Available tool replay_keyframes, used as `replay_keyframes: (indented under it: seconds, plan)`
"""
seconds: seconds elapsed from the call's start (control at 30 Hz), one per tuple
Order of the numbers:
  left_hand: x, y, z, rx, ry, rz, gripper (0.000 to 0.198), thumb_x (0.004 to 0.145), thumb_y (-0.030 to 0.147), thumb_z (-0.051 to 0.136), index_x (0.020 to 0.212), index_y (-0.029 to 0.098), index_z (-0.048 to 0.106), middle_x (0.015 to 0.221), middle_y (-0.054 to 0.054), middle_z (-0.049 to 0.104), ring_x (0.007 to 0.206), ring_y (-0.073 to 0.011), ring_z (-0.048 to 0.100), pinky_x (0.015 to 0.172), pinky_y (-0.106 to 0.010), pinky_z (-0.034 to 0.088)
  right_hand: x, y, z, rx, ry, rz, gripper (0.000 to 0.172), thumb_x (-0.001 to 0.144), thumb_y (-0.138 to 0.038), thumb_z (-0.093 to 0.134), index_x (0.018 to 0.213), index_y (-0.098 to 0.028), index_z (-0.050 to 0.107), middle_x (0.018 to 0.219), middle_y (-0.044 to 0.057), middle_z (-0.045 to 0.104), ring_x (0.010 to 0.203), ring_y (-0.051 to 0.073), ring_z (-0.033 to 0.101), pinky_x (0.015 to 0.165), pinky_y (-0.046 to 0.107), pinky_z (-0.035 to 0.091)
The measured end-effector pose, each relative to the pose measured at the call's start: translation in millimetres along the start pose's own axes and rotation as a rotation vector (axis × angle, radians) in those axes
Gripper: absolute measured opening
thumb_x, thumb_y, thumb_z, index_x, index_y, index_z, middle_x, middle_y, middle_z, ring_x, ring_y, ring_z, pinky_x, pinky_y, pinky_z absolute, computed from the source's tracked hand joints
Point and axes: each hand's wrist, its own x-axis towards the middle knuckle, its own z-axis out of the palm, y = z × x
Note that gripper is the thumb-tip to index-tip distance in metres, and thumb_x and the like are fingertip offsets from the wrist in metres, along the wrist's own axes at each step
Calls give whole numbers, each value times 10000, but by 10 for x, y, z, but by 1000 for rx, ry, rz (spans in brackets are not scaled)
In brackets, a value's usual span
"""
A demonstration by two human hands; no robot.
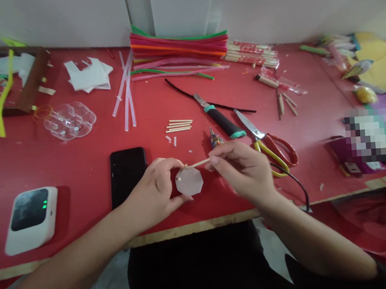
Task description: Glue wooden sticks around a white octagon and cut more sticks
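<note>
My left hand (156, 186) pinches a small translucent white octagonal plastic piece (189, 182) between thumb and fingers, just above the red table's front edge. My right hand (244, 169) is closed on a thin wooden stick (197, 163), whose tip meets the upper left edge of the octagon near my left fingertips. A second short stick end shows on the octagon's face. Both hands hover over the red table (82, 170).
A black phone (128, 173) lies left of my hands, a white device with green lights (31, 217) further left. Scissors (269, 146), a black-handled knife (220, 118), cut sticks (179, 125), glue sticks (126, 89), stacked pipe cleaners (178, 48) and a clear plastic flower shape (69, 120) lie behind.
</note>
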Motion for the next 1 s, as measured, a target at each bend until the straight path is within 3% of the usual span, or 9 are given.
replay_keyframes:
  seconds: [0.07,0.17,0.27,0.47,0.6,0.77,1.0]
  plan:
    - [6,8,-5,8,4,5,681,795,294,830,1288,199,370,1196,-147,601,1089,-303,635,930,-509,566,19,-53,-122,31,12,18,15,923,-241,686,917,-232,698,753,-7,739,681,135,715,628,270,606]
    - [9,15,-6,13,24,15,709,775,296,848,1283,200,362,1193,-147,607,1085,-304,640,935,-509,565,54,-99,-288,78,-9,35,33,911,-264,717,911,-231,712,925,30,773,717,145,727,619,285,631]
    - [13,16,-6,7,5,-15,719,767,285,857,1274,201,355,1187,-147,608,1083,-303,645,941,-510,564,75,-99,-336,-12,-22,-1,59,942,-257,677,984,-239,714,1026,43,786,776,164,754,654,307,649]
    - [19,16,-25,-82,-24,-47,854,709,350,908,1288,258,288,1254,-148,570,1198,-348,616,1007,-594,531,97,-40,-115,-442,29,-302,168,923,-210,691,1066,-291,725,999,8,809,869,188,779,778,314,641]
    - [16,22,-45,-168,-53,-90,889,726,314,901,1323,283,243,1328,-158,535,1275,-341,598,1046,-593,523,109,48,14,-463,33,-394,129,898,-224,724,1015,-278,739,932,-11,819,789,178,780,709,286,636]
    - [24,32,-51,-176,-52,-99,831,752,245,870,1315,289,261,1295,-127,569,1257,-336,627,1025,-572,551,97,131,25,-481,5,-428,124,902,-206,704,935,-308,767,894,-27,819,756,183,779,695,305,644]
    - [28,24,-46,-93,-40,-71,762,765,249,845,1312,260,314,1258,-123,586,1182,-325,656,976,-527,570,68,204,13,-419,-52,-468,204,884,-158,695,990,-318,764,969,-13,817,849,210,789,790,370,671]
